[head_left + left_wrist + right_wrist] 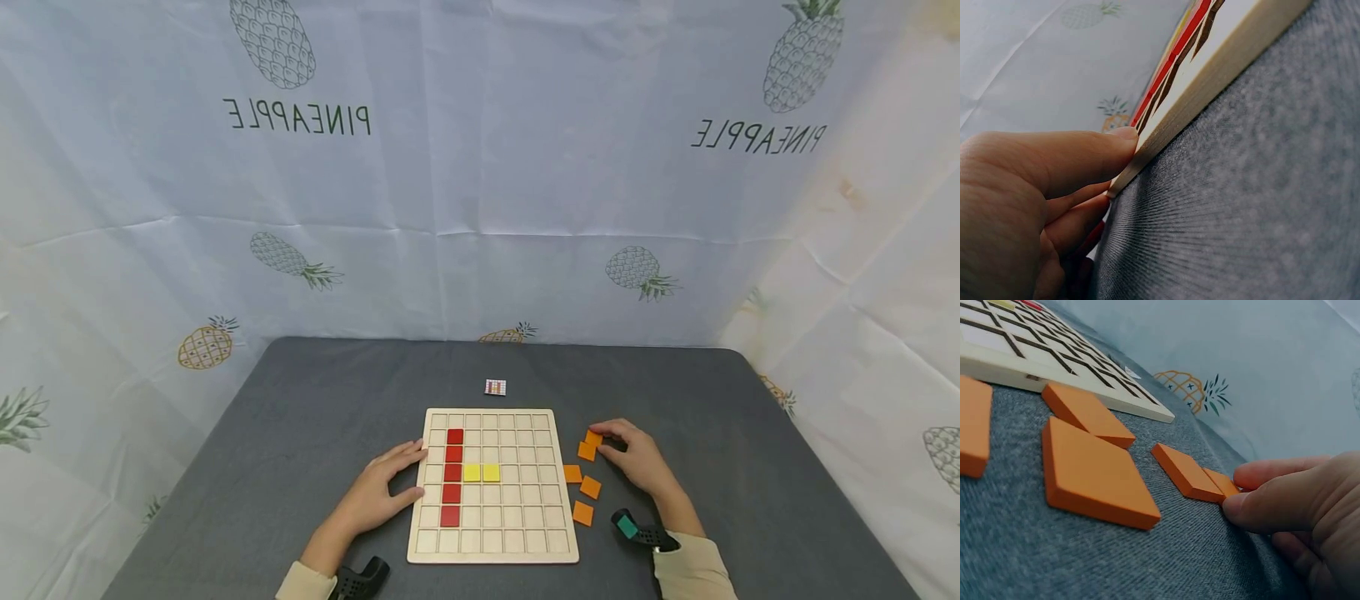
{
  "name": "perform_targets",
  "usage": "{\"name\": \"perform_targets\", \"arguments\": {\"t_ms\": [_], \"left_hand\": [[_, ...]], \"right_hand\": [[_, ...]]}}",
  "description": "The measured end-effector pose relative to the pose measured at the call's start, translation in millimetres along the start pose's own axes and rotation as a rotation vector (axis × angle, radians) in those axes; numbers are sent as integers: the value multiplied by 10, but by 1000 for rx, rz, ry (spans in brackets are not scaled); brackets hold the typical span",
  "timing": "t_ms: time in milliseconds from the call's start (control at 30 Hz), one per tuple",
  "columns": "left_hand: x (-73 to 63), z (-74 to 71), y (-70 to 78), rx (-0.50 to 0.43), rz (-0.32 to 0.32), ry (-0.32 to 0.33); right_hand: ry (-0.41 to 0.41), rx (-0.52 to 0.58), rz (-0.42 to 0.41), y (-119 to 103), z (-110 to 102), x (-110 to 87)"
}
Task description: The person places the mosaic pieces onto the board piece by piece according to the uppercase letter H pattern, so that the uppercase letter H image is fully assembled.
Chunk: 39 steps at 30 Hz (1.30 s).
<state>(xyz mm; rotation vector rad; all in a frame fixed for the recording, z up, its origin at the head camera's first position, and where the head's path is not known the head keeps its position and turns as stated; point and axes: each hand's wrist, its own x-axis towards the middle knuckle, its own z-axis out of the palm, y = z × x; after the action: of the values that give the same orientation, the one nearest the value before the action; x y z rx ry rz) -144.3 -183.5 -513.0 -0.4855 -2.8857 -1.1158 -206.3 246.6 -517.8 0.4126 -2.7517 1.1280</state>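
Observation:
A light wooden grid board [532, 517] lies on the table, with a column of red tiles [453, 472] and two yellow tiles [481, 472] in its squares. My left hand [375, 492] touches the board's left edge, thumb and fingers spread apart along it; the left wrist view shows the thumb [1097, 153] against the edge. Right of the board, my right hand [637, 458] pinches the farthest orange square tile [1221, 481] between thumb and fingers, low at the table. Another orange tile [1185, 472] lies right beside it.
More orange tiles [590, 487] lie along the board's right edge, one against it. Beyond the board is a small card with a coloured grid pattern [496, 387]. The dark grey table [360, 392] ends at a hanging pineapple-print cloth [465, 183].

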Motion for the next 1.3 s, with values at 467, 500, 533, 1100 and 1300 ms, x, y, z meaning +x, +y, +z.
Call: {"name": "perform_targets", "arguments": {"t_ms": [467, 500, 533, 1100, 1300], "left_hand": [[-17, -2, -20, 13, -11, 4], [-19, -3, -21, 11, -11, 4], [-20, -5, -21, 9, -11, 4], [-10, 14, -29, 17, 29, 1], [-9, 20, -38, 8, 26, 8]], "right_hand": [[32, -25, -34, -120, 60, 36], [31, -24, -47, -140, 72, 39], [29, -22, -61, -159, 84, 41], [-82, 58, -115, -548, 261, 85], [-149, 62, -173, -657, 388, 173]]}}
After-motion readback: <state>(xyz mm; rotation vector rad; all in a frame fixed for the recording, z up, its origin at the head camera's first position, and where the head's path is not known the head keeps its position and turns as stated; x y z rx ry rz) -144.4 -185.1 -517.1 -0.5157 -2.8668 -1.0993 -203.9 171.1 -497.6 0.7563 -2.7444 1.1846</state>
